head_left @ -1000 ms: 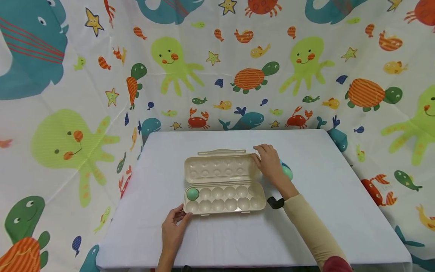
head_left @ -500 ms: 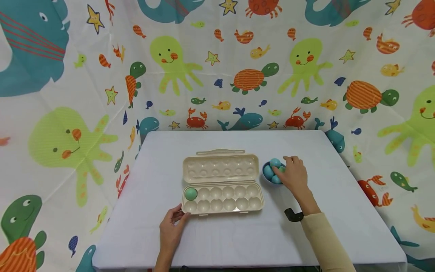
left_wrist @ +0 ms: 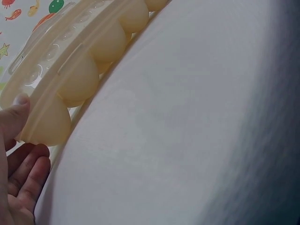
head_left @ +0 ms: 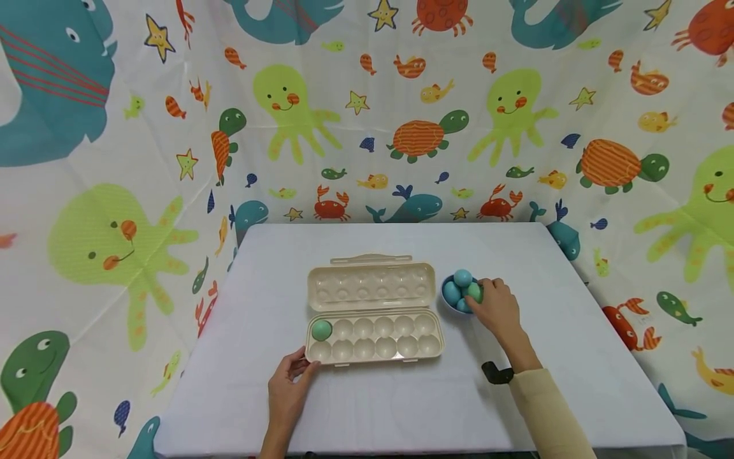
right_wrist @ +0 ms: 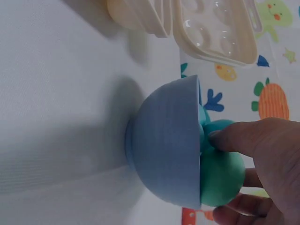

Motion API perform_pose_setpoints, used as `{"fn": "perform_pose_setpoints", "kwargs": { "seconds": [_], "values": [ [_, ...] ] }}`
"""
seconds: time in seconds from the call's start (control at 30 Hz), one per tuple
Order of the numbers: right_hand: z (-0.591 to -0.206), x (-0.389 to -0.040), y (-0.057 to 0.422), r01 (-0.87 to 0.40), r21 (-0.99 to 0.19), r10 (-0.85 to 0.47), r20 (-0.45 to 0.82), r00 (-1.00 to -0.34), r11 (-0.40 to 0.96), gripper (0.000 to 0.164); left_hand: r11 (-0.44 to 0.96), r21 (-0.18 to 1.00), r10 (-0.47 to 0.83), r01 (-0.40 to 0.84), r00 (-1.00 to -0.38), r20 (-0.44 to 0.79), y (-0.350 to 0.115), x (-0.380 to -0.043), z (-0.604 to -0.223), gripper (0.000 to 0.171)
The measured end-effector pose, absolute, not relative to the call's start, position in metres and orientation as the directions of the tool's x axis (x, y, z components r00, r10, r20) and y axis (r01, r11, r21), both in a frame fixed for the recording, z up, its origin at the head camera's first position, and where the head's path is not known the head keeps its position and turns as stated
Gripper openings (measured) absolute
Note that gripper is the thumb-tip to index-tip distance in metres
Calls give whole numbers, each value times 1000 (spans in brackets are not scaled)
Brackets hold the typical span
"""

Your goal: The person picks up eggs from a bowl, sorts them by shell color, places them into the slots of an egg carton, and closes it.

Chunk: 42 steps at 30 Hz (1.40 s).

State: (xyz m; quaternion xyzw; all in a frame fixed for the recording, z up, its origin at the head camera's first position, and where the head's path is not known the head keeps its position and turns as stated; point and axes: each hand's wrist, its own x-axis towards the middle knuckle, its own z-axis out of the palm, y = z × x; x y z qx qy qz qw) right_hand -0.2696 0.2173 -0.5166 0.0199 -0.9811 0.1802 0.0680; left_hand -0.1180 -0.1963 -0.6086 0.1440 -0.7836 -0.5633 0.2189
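Nearest, at the left, the person's left hand [head_left: 288, 389] grips the near-left corner of a cream, translucent plastic egg carton [head_left: 385, 349], thumb on the rim and fingers bent beneath the end cup; this probably steadies the light shell on the white cloth-covered table [head_left: 229, 382]. The carton's cup half lies near, hollows upward, in two rows. One smooth green egg [head_left: 322, 329] sits in the far row's leftmost cup, where the hollow likely stops it rolling; the other cups hold nothing.

Farther off at the right, beyond a beige sleeve [head_left: 547, 408], the person's right hand [head_left: 499, 310] reaches over a pale blue round bowl [right_wrist: 164, 140] standing just right of the carton. Its thumb and bent fingers pinch a second green egg [right_wrist: 224, 176] at the bowl's right side, the spread grip seeming to suit a rounded, slippery surface. Several light blue eggs [head_left: 452, 293] are heaped against it, the bowl's wall keeping them together.

Farther still, the carton's shallow lid [head_left: 373, 285] is folded back behind the cups, which leaves them reachable from above. Beyond the table hangs a white curtain printed with sea animals [head_left: 321, 95].
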Motion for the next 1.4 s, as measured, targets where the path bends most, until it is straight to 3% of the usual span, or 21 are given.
{"fn": "perform_pose_setpoints", "kwargs": {
  "seconds": [0.27,0.53,0.83,0.97,1.2,1.4],
  "values": [
    [-523,-269,219,-75,-354,-25,143,-989,932,56,326,945,-443,34,-878,184,-191,-107,-581,42],
    [-526,-269,218,-75,-379,-15,160,-987,922,54,305,952,-465,3,-872,152,-199,-116,-615,45],
    [-508,-263,204,-101,-407,-6,230,-973,908,51,329,944,-454,31,-871,186,-202,-118,-617,44],
    [-497,-259,186,-145,-420,-21,286,-958,896,51,334,941,-450,43,-870,200,-202,-119,-617,44],
    [-486,-249,142,-334,-455,-136,413,-900,826,50,325,944,-455,54,-866,206,-202,-120,-618,44],
    [-488,-240,104,-441,-517,-229,424,-876,734,47,311,949,-454,51,-869,195,-201,-119,-617,45]
  ]
}}
